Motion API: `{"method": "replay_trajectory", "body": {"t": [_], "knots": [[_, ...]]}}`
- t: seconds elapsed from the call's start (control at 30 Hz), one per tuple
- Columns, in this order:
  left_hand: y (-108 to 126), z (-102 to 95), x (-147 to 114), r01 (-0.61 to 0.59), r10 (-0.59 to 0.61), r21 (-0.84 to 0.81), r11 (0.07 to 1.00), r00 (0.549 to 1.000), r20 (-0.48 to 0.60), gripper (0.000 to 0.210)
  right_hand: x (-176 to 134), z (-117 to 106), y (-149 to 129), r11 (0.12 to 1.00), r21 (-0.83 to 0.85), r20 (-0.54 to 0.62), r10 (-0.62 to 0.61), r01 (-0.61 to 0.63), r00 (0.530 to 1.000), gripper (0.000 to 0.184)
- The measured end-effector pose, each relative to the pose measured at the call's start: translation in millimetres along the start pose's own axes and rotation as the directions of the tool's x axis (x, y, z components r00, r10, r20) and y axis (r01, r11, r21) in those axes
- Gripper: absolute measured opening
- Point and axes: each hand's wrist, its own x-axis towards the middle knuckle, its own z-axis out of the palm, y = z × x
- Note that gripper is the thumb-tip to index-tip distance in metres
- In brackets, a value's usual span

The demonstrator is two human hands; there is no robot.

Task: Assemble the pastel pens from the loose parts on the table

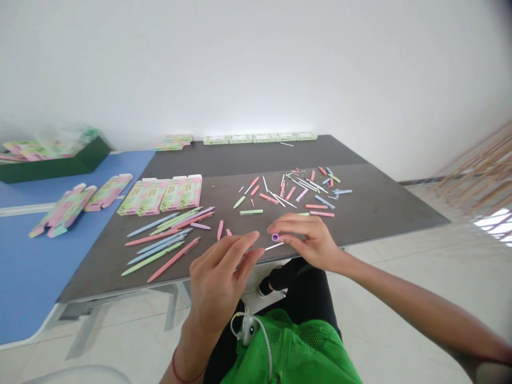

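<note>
My right hand [308, 239] pinches a short purple pen barrel [275, 238] between thumb and fingers, with its round open end facing my left hand. My left hand [224, 266] hovers at the table's front edge, thumb and index finger curved and a little apart, with nothing plainly between them. A white pen refill [274, 246] shows between the two hands, close to the left thumb tip; whether it touches the thumb I cannot tell. Past my hands lie loose pink barrels [269, 198], a green barrel [251, 212] and white refills [307, 184].
Assembled pens [160, 234] in blue, green and pink lie at left, below upright printed boxes [171, 193]. Flattened boxes [108, 192] and a dark green bin [90, 154] sit on the blue surface [24, 288]. Green-white boxes [264, 138] line the table's back edge by the wall.
</note>
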Motion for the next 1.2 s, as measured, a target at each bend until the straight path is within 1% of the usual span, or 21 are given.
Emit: {"method": "replay_trajectory", "body": {"t": [0.23,0.3,0.37,0.43,0.5,0.53,0.6,0.67,0.73,0.83,0.97,1.07,1.13,1.2], "knots": [[3.8,1.7,-2.3,0.000,-0.002,0.022,1.000,0.998,0.059,0.023,1.9,1.4,-2.4,1.000,0.005,-0.003,0.008,-0.008,1.000,0.018],[-0.5,-1.3,-5.8,0.021,-0.023,0.035,0.999,0.997,0.080,0.025,2.0,1.0,-2.3,1.000,0.005,-0.004,0.006,-0.006,1.000,0.019],[-12.3,-6.5,-11.3,0.060,-0.071,0.079,0.995,0.987,0.144,0.026,1.2,0.1,-1.4,1.000,0.001,0.004,0.007,-0.007,1.000,0.019],[-31.7,-12.4,-19.3,0.082,-0.133,0.199,0.976,0.957,0.256,0.026,-0.5,-1.0,0.1,1.000,-0.013,0.010,0.014,-0.014,1.000,0.018],[-55.5,-17.3,-29.5,0.077,-0.209,0.348,0.934,0.909,0.361,0.028,-2.5,-2.0,1.9,0.999,-0.038,0.009,0.026,-0.026,1.000,0.018],[-67.3,-19.0,-35.2,0.073,-0.244,0.392,0.917,0.881,0.405,0.030,-3.5,-2.4,2.7,0.998,-0.052,0.006,0.032,-0.031,0.999,0.017],[-87.1,-20.3,-46.2,0.070,-0.299,0.449,0.891,0.834,0.463,0.031,-4.9,-3.3,3.7,0.997,-0.073,0.001,0.036,-0.036,0.999,0.017],[-99.6,-19.0,-54.8,0.063,-0.315,0.470,0.880,0.820,0.479,0.030,-5.7,-4.3,3.7,0.995,-0.094,0.002,0.032,-0.032,0.999,0.017],[-105.1,-16.3,-59.8,0.057,-0.301,0.463,0.884,0.829,0.471,0.026,-6.0,-6.1,3.4,0.992,-0.126,0.008,0.023,-0.022,1.000,0.017],[-106.9,-12.5,-61.6,0.053,-0.269,0.441,0.896,0.856,0.442,0.020,-6.4,-11.1,3.8,0.978,-0.207,0.014,0.014,-0.010,1.000,0.018],[-106.5,-10.0,-60.6,0.040,-0.228,0.405,0.914,0.874,0.429,0.020,-9.1,-21.8,7.0,0.950,-0.311,-0.014,0.016,-0.019,1.000,0.018],[-102.2,-8.1,-60.3,0.051,-0.192,0.327,0.943,0.890,0.414,0.021,-14.9,-30.3,11.8,0.939,-0.340,-0.019,0.047,-0.051,0.999,0.018],[-97.0,-6.1,-60.0,0.073,-0.196,0.297,0.952,0.889,0.413,0.019,-21.4,-35.6,18.4,0.931,-0.360,0.002,0.069,-0.063,0.998,0.018],[-91.8,-3.8,-59.5,0.086,-0.214,0.302,0.950,0.880,0.423,0.017,-29.4,-40.9,29.4,0.909,-0.413,0.059,0.090,-0.058,0.994,0.019]]}}
